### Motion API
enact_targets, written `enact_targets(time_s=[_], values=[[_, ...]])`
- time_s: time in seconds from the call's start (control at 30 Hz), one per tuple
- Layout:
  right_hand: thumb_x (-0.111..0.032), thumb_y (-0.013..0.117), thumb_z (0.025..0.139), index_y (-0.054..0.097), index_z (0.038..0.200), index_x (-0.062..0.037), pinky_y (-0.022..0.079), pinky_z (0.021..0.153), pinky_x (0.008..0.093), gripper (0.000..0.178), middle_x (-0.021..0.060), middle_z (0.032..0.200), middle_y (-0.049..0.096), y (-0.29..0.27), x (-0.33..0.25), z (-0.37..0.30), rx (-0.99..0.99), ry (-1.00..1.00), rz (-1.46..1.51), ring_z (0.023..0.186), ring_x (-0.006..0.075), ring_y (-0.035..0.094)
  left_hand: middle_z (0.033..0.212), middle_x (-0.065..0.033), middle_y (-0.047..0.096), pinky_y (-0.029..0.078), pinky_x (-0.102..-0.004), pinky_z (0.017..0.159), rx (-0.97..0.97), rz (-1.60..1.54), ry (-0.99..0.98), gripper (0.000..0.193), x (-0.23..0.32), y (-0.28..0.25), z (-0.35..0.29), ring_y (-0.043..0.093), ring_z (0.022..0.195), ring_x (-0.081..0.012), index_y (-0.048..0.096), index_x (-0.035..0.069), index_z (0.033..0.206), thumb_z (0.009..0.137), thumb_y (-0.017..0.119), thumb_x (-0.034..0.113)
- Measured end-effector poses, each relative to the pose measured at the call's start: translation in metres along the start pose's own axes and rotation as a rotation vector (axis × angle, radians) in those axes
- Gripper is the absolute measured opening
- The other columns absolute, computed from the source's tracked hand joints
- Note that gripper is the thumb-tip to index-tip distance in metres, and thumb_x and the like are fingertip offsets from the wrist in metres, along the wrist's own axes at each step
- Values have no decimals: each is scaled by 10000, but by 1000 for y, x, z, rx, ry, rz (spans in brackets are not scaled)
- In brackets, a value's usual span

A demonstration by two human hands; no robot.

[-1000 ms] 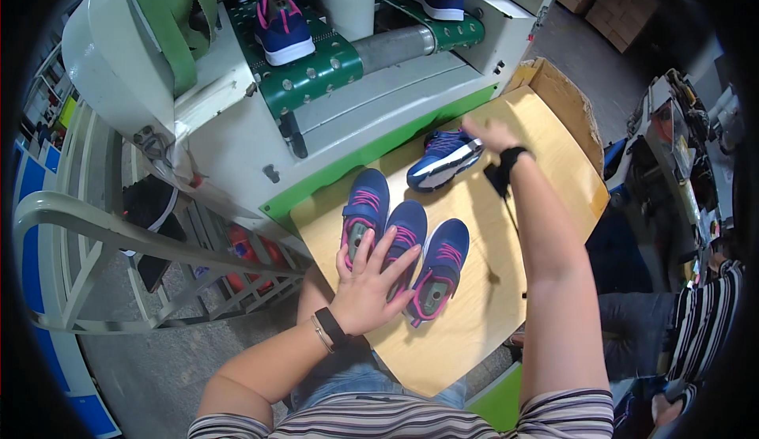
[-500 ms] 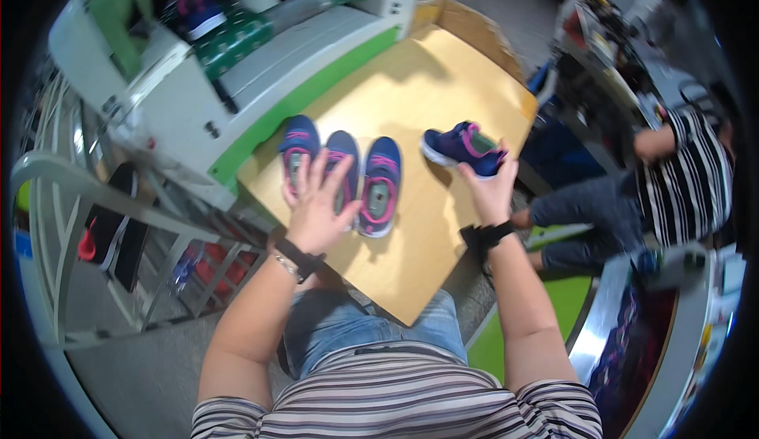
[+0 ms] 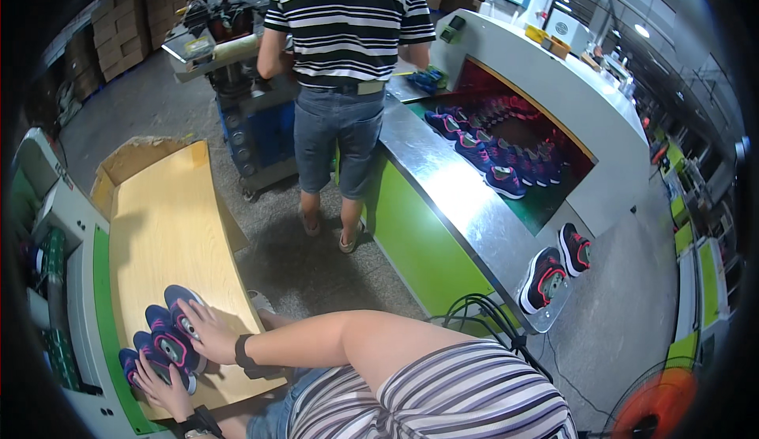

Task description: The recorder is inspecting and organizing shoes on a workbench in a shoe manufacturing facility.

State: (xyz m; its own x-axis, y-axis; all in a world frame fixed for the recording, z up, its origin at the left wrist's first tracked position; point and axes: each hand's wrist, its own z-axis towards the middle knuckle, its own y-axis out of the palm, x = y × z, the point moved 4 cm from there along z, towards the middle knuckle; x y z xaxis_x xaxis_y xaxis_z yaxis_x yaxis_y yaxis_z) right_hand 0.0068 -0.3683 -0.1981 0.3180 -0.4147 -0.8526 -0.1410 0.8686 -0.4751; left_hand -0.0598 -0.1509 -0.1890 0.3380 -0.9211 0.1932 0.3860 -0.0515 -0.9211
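Note:
Several navy sneakers with pink trim (image 3: 160, 317) stand side by side on a light wood-coloured table (image 3: 162, 210) at the lower left. My left hand (image 3: 168, 391) lies over the heel ends of the nearer-left shoes, fingers spread. At the right end of the row, my right hand (image 3: 210, 336) is closed on the heel part of a navy sneaker (image 3: 179, 295), hiding much of it. Both wrists wear dark bands.
A person in a striped shirt (image 3: 348, 24) stands ahead, back turned, at a machine. Rightward, a metal-topped conveyor (image 3: 443, 210) carries rows of sneakers out of a red-lit opening. Two black-and-pink sneakers (image 3: 544, 279) sit on its near end, beside dark cables (image 3: 482, 312).
My view has swung to the right. The sneaker in my right hand has come down from apart on the table to the right end of the row. My left hand stays on the shoes.

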Motion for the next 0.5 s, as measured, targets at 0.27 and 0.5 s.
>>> enact_targets(time_s=[0.27, 0.5], values=[[-145, 633, 889, 80, 1582, -95, 325, 1138, 525, 888, 304, 1516, 279, 3, -3, 2, 23, -45, -32, 1383, 496, 324, 1602, -32, 318, 211, -580, 1136, 16, 30, -10, 750, -6, -2, 4, 243, 1480, -346, 317, 283, 1556, 876, 626, 337], [-167, 653, 880, 93, 1578, -95, 316, 1129, 543, 897, 304, 1510, 289, 5, -4, 2, 30, -62, -48, 1364, 503, 339, 1593, -35, 334, 235, -641, 1096, 79, -22, 47, 727, -14, 2, 3, 264, 1465, -369, 310, 280, 1557, 903, 615, 366]])
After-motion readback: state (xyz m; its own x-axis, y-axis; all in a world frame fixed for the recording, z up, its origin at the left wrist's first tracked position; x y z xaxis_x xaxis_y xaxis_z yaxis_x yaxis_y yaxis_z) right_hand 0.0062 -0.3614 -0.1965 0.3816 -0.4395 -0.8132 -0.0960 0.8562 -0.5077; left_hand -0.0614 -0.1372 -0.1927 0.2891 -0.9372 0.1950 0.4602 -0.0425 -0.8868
